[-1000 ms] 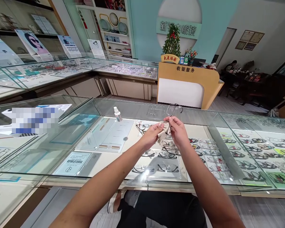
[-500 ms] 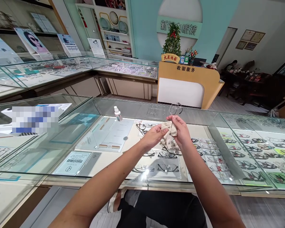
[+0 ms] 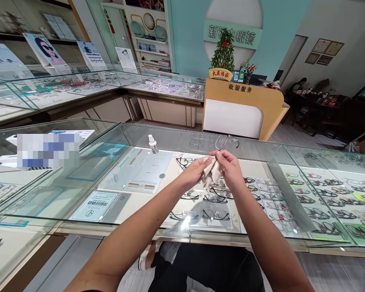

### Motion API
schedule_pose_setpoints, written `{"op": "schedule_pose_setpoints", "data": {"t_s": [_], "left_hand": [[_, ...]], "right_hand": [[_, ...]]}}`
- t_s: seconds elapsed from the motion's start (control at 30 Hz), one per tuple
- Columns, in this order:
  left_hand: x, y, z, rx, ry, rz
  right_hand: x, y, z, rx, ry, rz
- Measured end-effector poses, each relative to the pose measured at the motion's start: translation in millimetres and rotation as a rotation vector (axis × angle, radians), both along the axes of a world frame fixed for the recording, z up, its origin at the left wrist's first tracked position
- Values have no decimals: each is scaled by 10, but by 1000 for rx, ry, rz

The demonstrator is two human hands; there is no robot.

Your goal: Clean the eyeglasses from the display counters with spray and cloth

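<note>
Above the glass counter, my left hand [image 3: 194, 172] pinches a cream cloth [image 3: 209, 174] that hangs between my two hands. My right hand [image 3: 229, 168] is closed on a pair of thin-framed eyeglasses [image 3: 221, 142], whose lens and a dark-tipped arm stick up above the fingers. Part of the eyeglasses is hidden by the cloth and fingers. A small white bottle [image 3: 153, 144] stands upright on the glass, left of my hands.
Under the glass top [image 3: 146, 224] lie several eyeglasses [image 3: 215, 214] and printed cards [image 3: 94, 206]. A white box [image 3: 12, 161], partly blurred out, lies at the left. Beyond stands a yellow cash desk [image 3: 243, 95] with a plant [image 3: 223, 52].
The eyeglasses have turned, with an arm now pointing out to the right. The cloth has shifted slightly left and folded differently between my hands.
</note>
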State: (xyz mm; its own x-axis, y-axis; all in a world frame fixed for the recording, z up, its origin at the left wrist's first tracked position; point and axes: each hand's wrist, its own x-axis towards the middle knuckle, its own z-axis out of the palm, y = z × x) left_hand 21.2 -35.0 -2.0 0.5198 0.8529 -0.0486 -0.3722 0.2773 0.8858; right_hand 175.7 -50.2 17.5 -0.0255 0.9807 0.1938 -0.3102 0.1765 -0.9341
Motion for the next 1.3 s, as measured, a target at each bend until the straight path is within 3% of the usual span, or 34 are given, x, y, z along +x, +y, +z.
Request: {"op": "schedule_pose_setpoints", "data": {"t_s": [0.33, 0.63, 0.9, 1.2, 1.3], "left_hand": [[-160, 63, 142, 43, 65, 2], [-67, 17, 62, -44, 39, -26], [-60, -38, 138, -3, 9, -46], [-23, -73, 141, 155, 123, 188], [-70, -63, 169, 165, 118, 150]], "right_hand": [[-23, -2, -18, 18, 10, 33], [-112, -8, -81, -24, 17, -5], [-116, 6, -86, -71, 109, -6], [-120, -9, -89, -63, 89, 31], [-99, -4, -73, -86, 109, 19]]}}
